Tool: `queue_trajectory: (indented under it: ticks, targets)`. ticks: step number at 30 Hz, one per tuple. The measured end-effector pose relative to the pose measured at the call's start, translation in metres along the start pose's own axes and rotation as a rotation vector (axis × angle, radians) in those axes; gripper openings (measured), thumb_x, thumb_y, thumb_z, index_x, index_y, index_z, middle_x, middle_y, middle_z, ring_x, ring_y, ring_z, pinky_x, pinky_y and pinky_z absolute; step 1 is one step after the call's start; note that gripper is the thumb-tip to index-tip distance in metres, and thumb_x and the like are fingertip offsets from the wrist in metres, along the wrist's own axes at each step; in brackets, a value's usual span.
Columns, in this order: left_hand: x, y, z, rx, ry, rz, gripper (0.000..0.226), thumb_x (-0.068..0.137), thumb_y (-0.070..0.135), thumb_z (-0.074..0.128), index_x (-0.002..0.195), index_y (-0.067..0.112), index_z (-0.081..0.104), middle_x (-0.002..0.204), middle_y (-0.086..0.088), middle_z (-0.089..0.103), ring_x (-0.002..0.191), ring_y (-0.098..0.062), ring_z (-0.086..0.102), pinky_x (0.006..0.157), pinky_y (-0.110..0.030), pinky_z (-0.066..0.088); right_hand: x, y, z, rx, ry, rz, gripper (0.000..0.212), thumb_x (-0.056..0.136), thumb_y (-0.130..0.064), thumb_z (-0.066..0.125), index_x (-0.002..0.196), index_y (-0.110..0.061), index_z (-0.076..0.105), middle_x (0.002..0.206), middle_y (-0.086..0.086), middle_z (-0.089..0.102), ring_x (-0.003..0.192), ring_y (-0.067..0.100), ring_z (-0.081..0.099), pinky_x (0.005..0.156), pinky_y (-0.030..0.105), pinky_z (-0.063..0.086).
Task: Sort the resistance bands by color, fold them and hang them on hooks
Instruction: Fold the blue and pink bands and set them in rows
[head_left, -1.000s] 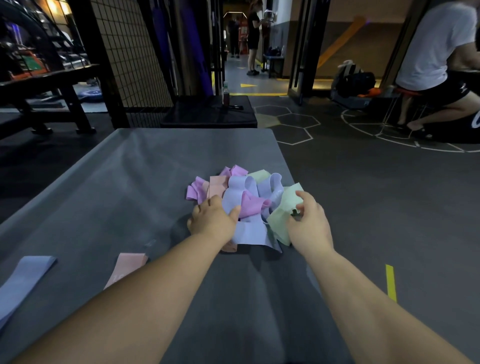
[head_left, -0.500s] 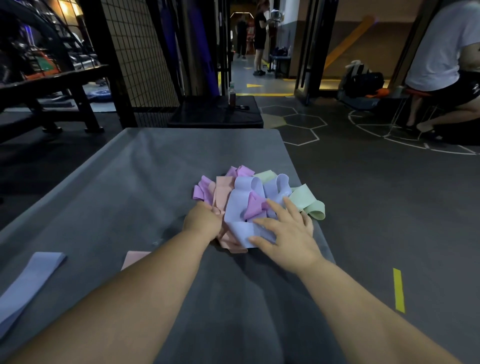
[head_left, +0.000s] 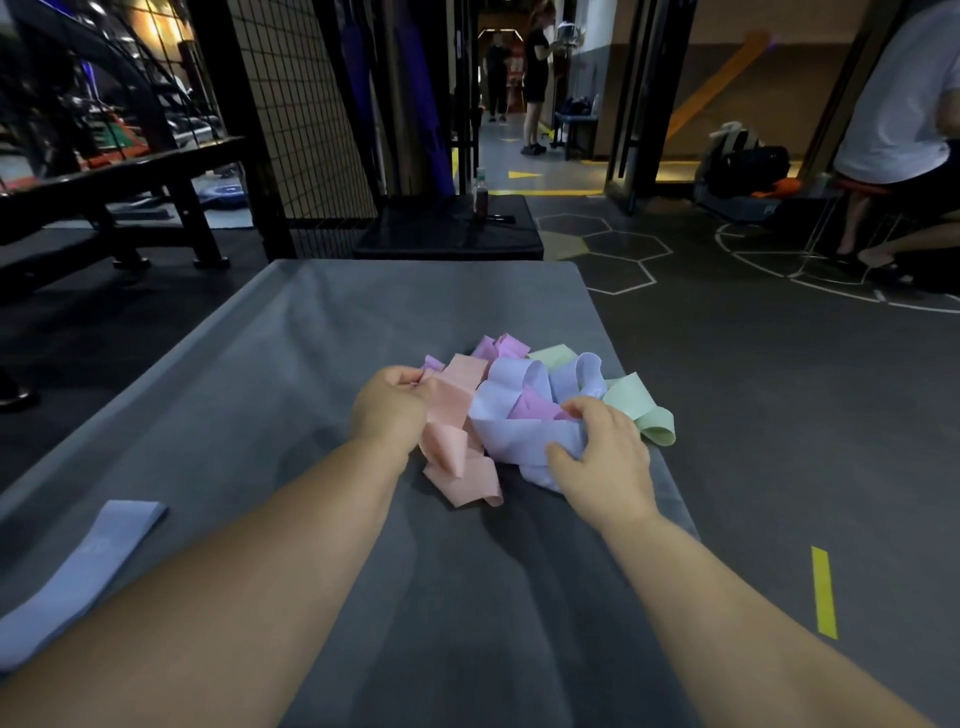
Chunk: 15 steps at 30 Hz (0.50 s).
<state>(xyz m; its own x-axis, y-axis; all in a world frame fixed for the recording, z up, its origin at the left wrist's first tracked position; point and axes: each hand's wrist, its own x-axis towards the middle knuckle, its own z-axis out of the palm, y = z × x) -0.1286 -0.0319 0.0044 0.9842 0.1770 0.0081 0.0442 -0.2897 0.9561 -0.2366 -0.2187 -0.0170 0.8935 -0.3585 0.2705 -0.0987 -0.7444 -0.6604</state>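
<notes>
A tangled pile of resistance bands lies on the grey mat (head_left: 260, 415): peach bands (head_left: 457, 457), lavender-blue bands (head_left: 519, 415), purple bands (head_left: 498, 347) and pale green bands (head_left: 641, 408). My left hand (head_left: 392, 408) pinches the upper edge of a peach band at the pile's left side. My right hand (head_left: 605, 449) grips a lavender-blue band at the pile's near right. One separate lavender-blue band (head_left: 83, 566) lies flat at the near left of the mat. No hooks show.
The mat's right edge runs close past the pile, with dark floor and a yellow mark (head_left: 823, 592) beyond. A black box (head_left: 447, 228) with a bottle (head_left: 480, 195) stands behind the mat. A person sits at far right (head_left: 904, 104); a bench is far left.
My left hand rose from the pile's near side and now pinches a peach band, pulling it out. My right hand went from lying flat on the lavender-blue band to gripping it. The flat peach band is hidden.
</notes>
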Motion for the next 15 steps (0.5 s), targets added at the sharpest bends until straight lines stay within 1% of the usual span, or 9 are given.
queue_trajectory:
  ticks: [2,4,6,8,10,12,13,14,15]
  targets:
    - [0.001,0.008,-0.001,-0.057,-0.005,0.000,0.005,0.089,0.026,0.064,0.084,0.028,0.063,0.090,0.002,0.071,0.083,-0.021,0.066,0.082,-0.039,0.054,0.000,0.000,0.002,-0.043,-0.009,-0.057,0.046,0.081,-0.020,0.064,0.125,-0.026,0.056,0.120,-0.009,0.056,0.123,0.016,0.043,0.108,0.038,0.031]
    - [-0.002,0.018,-0.002,-0.139,-0.033,0.000,0.008,0.090,0.021,0.064,0.084,0.026,0.062,0.091,-0.001,0.070,0.084,-0.022,0.065,0.080,-0.038,0.054,-0.003,-0.004,0.003,-0.059,0.009,-0.105,0.044,0.082,-0.026,0.063,0.125,-0.028,0.058,0.121,-0.009,0.057,0.125,0.017,0.044,0.109,0.039,0.030]
    - [-0.007,0.028,-0.006,-0.201,-0.062,0.016,0.009,0.092,0.018,0.063,0.085,0.024,0.062,0.089,-0.002,0.068,0.080,-0.020,0.062,0.072,-0.034,0.051,-0.003,-0.009,0.002,-0.031,0.047,-0.157,0.039,0.082,-0.035,0.057,0.119,-0.026,0.064,0.117,-0.007,0.060,0.120,0.018,0.048,0.106,0.036,0.034]
    - [-0.016,0.041,-0.011,-0.240,-0.096,0.027,0.008,0.093,0.019,0.063,0.086,0.024,0.063,0.086,-0.001,0.067,0.075,-0.017,0.061,0.063,-0.027,0.048,-0.004,-0.017,0.002,0.038,0.038,-0.175,0.032,0.088,-0.036,0.057,0.115,-0.023,0.068,0.114,-0.007,0.063,0.113,0.017,0.051,0.098,0.028,0.036]
    - [-0.028,0.053,-0.019,-0.249,-0.126,0.041,0.009,0.093,0.020,0.063,0.086,0.024,0.064,0.085,0.001,0.066,0.073,-0.015,0.059,0.062,-0.026,0.047,-0.008,-0.031,-0.005,0.159,-0.048,-0.114,0.025,0.095,-0.032,0.056,0.114,-0.022,0.068,0.112,-0.010,0.065,0.106,0.012,0.054,0.088,0.020,0.039]
    - [-0.041,0.065,-0.027,-0.276,-0.192,0.054,0.010,0.094,0.018,0.062,0.085,0.022,0.064,0.082,0.000,0.065,0.073,-0.016,0.058,0.066,-0.029,0.047,-0.012,-0.048,-0.015,0.387,-0.177,0.033,0.020,0.099,-0.032,0.051,0.109,-0.024,0.065,0.102,-0.015,0.063,0.094,0.006,0.056,0.078,0.012,0.040]
    - [-0.049,0.069,-0.031,-0.285,-0.241,0.063,0.010,0.094,0.017,0.062,0.085,0.021,0.065,0.080,0.000,0.065,0.073,-0.017,0.058,0.069,-0.030,0.047,-0.015,-0.056,-0.020,0.496,-0.237,0.103,0.018,0.101,-0.033,0.048,0.109,-0.027,0.063,0.100,-0.015,0.061,0.093,0.006,0.055,0.077,0.012,0.039]
    - [-0.057,0.074,-0.035,-0.280,-0.300,0.071,0.011,0.094,0.016,0.061,0.085,0.019,0.065,0.078,0.000,0.065,0.074,-0.017,0.057,0.070,-0.030,0.046,-0.019,-0.064,-0.026,0.566,-0.283,0.138,0.019,0.102,-0.036,0.045,0.110,-0.033,0.061,0.101,-0.014,0.060,0.097,0.007,0.054,0.082,0.017,0.039]
    - [-0.066,0.078,-0.040,-0.266,-0.366,0.078,0.011,0.095,0.015,0.060,0.086,0.018,0.066,0.076,0.000,0.065,0.073,-0.016,0.058,0.070,-0.030,0.047,-0.020,-0.068,-0.028,0.608,-0.310,0.142,0.019,0.102,-0.039,0.042,0.107,-0.044,0.060,0.104,-0.011,0.061,0.103,0.010,0.054,0.088,0.023,0.039]
